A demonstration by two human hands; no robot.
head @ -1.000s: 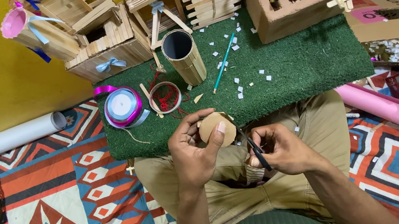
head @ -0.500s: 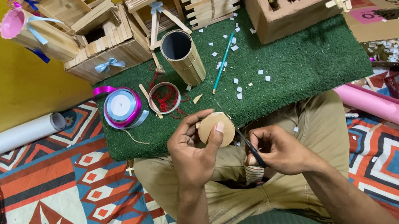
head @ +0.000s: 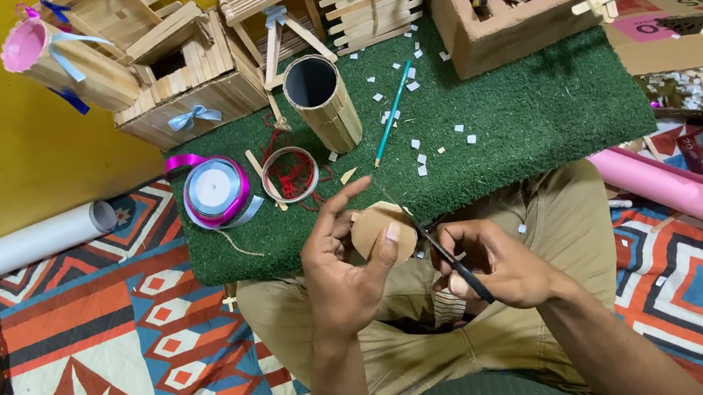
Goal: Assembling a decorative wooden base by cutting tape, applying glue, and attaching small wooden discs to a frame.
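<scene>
My left hand [head: 339, 268] grips a round brown cardboard disc [head: 379, 232] over my lap, thumb on its face and index finger stretched out above it. My right hand [head: 498, 261] holds black scissors [head: 453, 264] whose blades reach up to the right edge of the disc. I sit cross-legged in khaki trousers [head: 556, 215] at the front edge of a green turf mat [head: 524, 118].
On the mat stand a stick-covered tube [head: 322, 103], a teal pencil [head: 392, 114], ribbon spools [head: 216, 192], a roll with red thread [head: 290, 174], several white scraps and wooden stick boxes [head: 178, 75]. A white paper roll [head: 15, 249] lies left, a pink roll [head: 690, 191] right, on a patterned rug.
My left index finger has lifted and straightened out above the disc. The disc and scissors stay in about the same place over my lap.
</scene>
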